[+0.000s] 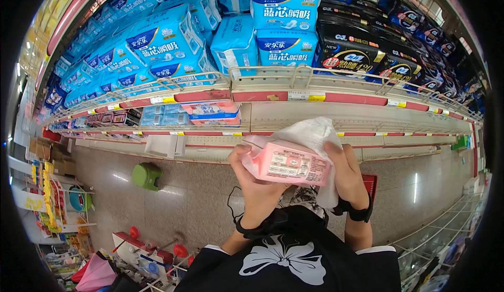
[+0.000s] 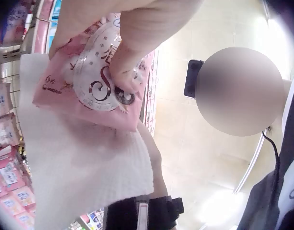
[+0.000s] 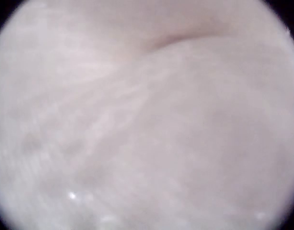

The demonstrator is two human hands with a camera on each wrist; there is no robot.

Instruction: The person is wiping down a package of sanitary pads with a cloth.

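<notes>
A pink package [image 1: 296,162] is held in front of the chest, its printed side toward the head view. My left hand [image 1: 257,192] grips its left end, thumb at the corner. My right hand [image 1: 349,174] holds a white cloth [image 1: 310,132] against the package's right and far side. In the left wrist view the left hand [image 2: 132,38] lies over the pink package [image 2: 89,91], and the white cloth [image 2: 84,163] hangs beneath it. White cloth [image 3: 151,134] fills the right wrist view and hides the right fingers there.
Ahead, a shelf [image 1: 262,96] carries blue packs [image 1: 157,42] and black packs [image 1: 349,50]. Pink and blue packs [image 1: 210,111] lie on the level below. A green stool [image 1: 147,176] stands on the floor at left. A red basket edge [image 1: 370,184] shows beside the right arm.
</notes>
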